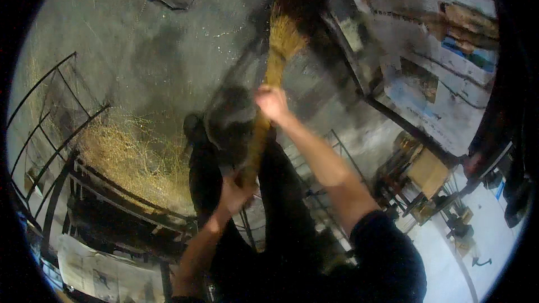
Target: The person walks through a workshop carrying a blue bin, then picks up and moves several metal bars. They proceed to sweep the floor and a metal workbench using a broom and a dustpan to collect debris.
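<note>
A yellow straw broom (274, 67) slants up the middle of the view, its bristles fanned out at the far end over the dark grey floor (168, 62). My right hand (272, 102) is closed around the handle just below the bristles. Lower down, close to my legs, my left hand (236, 192) grips the near end of the broom; its fingers are partly blurred. To the left of my feet lies a wide heap of loose straw bits (126, 157), with thin stalks scattered around it. Whether the bristles touch the floor I cannot tell.
Dark metal frames (56, 67) stand at the left edge, by a dark bench (123, 207). Printed paper sheets (432, 78) cover a surface at the right. Below them are wooden blocks (428, 174) and a white surface (438, 258). Another printed sheet (106, 272) lies lower left.
</note>
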`<state>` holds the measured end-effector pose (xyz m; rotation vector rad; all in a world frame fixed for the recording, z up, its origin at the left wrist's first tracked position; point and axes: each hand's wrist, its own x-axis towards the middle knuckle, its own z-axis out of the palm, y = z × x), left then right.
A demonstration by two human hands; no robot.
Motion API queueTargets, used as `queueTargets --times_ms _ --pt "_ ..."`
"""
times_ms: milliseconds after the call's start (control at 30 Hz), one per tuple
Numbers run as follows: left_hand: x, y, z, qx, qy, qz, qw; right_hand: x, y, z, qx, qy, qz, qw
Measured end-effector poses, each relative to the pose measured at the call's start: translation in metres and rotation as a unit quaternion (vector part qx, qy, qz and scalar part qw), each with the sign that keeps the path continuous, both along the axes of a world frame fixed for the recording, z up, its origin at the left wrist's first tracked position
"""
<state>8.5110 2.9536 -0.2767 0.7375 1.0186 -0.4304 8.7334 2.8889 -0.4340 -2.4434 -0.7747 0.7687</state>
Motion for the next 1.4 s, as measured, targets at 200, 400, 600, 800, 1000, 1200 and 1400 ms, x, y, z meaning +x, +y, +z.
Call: queueTargets --times_ms 200,400,600,800,1000,1200,1400 --pt "0.04 0.037 0.027 0.058 -0.01 -0.141 0.988 0.025 -0.021 0.031 0.026 -0.093 0.043 0.994" --pt "0.048 0.09 0.008 0.076 0.026 -0.004 0.997 0.037 0.09 0.0 -0.107 0.057 -0.189 0.974" --pt "0.032 0.018 0.038 0.081 0.01 0.001 0.997 0.025 0.063 0.037 -0.034 0.04 0.029 0.998" --pt "0.082 0.038 0.084 -0.025 0.024 -0.018 0.999 0.06 0.061 0.068 0.012 0.026 0.008 1.0" --pt "0.073 0.05 0.059 0.059 -0.034 -0.032 0.997 0.069 0.092 0.034 0.045 -0.002 0.097 0.994" --pt "0.087 0.061 0.064 0.124 -0.107 -0.005 0.986 0.077 0.141 0.086 0.02 0.079 0.036 0.996" --pt "0.099 0.088 0.073 0.035 -0.002 0.025 0.999 0.081 0.159 0.02 -0.058 -0.072 0.262 0.961"
